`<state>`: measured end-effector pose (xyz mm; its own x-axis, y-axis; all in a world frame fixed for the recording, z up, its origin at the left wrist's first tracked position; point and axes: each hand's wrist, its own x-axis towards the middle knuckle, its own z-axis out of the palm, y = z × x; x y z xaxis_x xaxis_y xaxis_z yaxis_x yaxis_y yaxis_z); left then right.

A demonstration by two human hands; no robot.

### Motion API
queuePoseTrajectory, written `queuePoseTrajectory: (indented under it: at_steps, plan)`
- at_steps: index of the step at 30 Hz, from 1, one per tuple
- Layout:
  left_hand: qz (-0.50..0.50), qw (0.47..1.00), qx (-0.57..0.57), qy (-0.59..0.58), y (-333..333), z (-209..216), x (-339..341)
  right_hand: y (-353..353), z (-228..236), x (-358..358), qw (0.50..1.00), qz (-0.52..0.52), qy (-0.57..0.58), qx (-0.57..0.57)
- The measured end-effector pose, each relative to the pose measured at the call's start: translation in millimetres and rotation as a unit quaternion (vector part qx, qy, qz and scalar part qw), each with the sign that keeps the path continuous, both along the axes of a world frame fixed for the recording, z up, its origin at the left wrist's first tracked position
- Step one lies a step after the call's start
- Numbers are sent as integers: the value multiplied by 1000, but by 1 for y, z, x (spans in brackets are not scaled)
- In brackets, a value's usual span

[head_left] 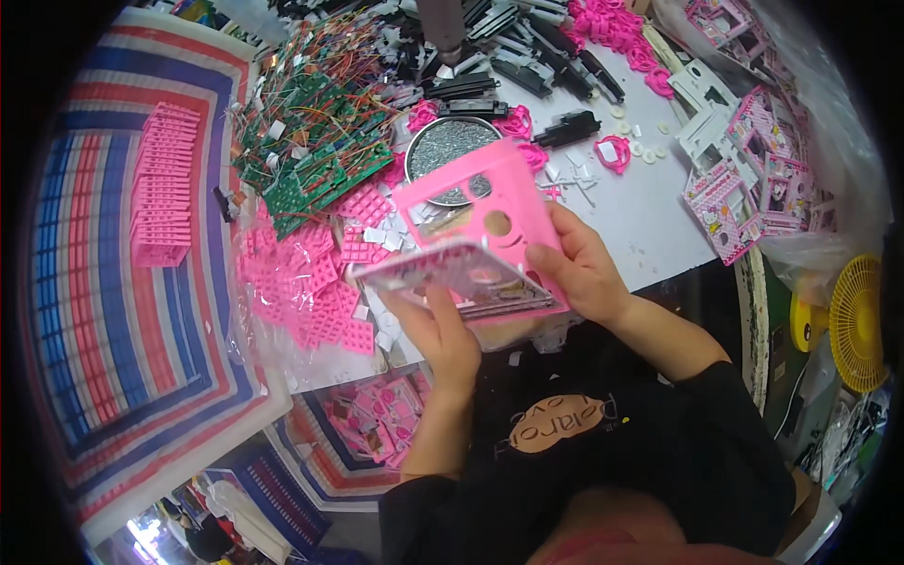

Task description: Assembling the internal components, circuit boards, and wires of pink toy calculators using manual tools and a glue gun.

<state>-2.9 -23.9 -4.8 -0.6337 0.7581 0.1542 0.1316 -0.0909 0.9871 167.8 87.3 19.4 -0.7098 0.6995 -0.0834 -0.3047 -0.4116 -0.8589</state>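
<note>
At frame centre, the right hand (589, 273) is clamped on the pink plastic casing (529, 202). The left hand (443, 341) grips the printed panel (438, 267), tilted across the casing's lower part. Recommended: steady the casing by its rim, square the edges, avoid flexing the panel.

Lettering (562, 423) across a tan patch (539, 437), front of a black shirt (673, 443)
</note>
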Motion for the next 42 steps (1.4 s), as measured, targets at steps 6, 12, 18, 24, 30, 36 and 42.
queuePoseTrajectory:
  at_steps: [6,12,18,24,30,36,42]
  plan:
    - [84,988,37,123,8,33,10,-12,6,-19,997,-63,20,36]
    - [-34,971,-91,220,-3,38,2,-14,9,-12,995,-22,14,97]
    - [-81,995,-47,45,-14,20,4,-7,14,-2,990,9,-11,137]
    - [-94,994,-50,0,-8,25,11,-5,13,-1,982,16,-39,183]
    - [-85,996,-36,-8,-10,13,8,6,22,4,943,65,-117,305]
    - [-82,988,-95,87,-18,23,11,22,34,11,937,163,-135,280]
    - [-96,987,-109,69,-12,25,16,12,7,-4,956,121,-8,269]
